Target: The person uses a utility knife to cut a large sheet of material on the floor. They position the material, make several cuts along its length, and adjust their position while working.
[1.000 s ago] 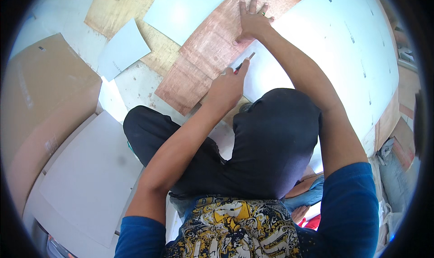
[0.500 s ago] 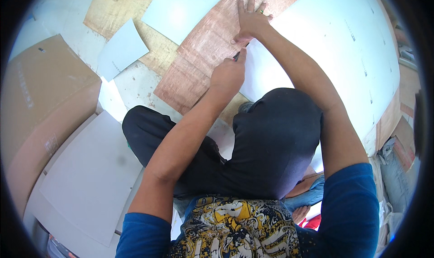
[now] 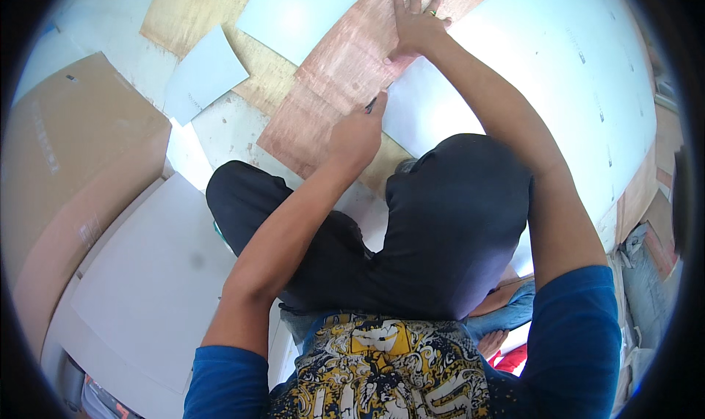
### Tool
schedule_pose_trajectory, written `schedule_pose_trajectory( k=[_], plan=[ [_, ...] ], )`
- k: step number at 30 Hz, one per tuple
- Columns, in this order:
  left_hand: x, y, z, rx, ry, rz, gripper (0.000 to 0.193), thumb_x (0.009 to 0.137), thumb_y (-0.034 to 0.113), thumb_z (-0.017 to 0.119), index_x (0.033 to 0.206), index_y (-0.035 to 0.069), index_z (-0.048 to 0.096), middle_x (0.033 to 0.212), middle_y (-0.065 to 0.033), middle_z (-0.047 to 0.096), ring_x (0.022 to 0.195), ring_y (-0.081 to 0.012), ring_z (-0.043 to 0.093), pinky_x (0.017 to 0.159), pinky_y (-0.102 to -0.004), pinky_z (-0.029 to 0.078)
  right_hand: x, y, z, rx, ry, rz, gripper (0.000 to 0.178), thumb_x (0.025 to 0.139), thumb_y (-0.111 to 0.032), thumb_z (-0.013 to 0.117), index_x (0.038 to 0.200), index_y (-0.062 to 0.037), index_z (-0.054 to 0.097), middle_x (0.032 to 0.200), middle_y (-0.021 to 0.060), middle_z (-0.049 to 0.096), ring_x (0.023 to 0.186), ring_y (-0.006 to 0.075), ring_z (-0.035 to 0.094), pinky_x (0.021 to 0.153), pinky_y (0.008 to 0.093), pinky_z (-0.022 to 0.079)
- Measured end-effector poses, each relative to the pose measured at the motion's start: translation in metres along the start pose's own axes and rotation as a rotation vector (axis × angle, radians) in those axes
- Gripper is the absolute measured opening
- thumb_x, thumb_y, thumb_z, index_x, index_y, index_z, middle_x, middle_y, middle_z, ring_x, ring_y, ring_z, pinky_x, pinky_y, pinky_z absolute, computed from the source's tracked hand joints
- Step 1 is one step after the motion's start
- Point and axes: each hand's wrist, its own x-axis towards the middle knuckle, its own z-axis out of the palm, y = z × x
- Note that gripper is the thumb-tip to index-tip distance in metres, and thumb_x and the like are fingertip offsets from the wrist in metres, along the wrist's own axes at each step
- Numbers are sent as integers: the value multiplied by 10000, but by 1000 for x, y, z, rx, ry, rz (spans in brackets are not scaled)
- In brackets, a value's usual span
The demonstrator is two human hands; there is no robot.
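My left hand (image 3: pixel 356 134) is closed around a small dark knife (image 3: pixel 371 105), most of it hidden by my fingers. It is over a reddish plywood strip (image 3: pixel 334 70), close to the near left corner of a large white sheet (image 3: pixel 587 96). Farther up, my right hand (image 3: pixel 420 28) presses flat on the same strip, fingers spread and a ring on one of them. Its thumb points toward the sheet's left edge, and my right forearm crosses above the sheet.
Another white sheet (image 3: pixel 294 19) and a small white offcut (image 3: pixel 205 77) rest on pale plywood (image 3: pixel 180 15) to the far left. A cardboard box (image 3: pixel 81 147) stands at left, beside stacked white panels (image 3: pixel 147 279). Another person's foot (image 3: pixel 492 342) shows behind my right thigh.
My left hand has drawn back toward me and slightly left with the knife, away from my right hand. The right hand stays spread in place; the whole view has shifted slightly.
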Motion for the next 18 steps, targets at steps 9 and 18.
schedule_pose_trajectory(
  k=[9, 18],
  plan=[
    [-7, 2, -10, -49, -39, -1, 601, 991, 62, 479, 1588, 92, 424, 958, -289, 709, 879, -436, 729, 775, -536, 587, 4, 0, 0, -8, -7, 8, 1513, 622, -529, 981, 1705, -142, -1, 1736, 297, -90, 1529, 662, 59, 1103, 823, 334],
    [29, 25, 2, -125, 63, 41, 607, 978, 53, 489, 1582, 81, 430, 950, -275, 705, 839, -435, 726, 769, -533, 588, -3, -9, 6, -18, -5, 19, 1606, 561, -557, 1005, 1703, -141, -45, 1730, 297, -142, 1547, 636, -15, 1119, 849, 250]
  ],
)
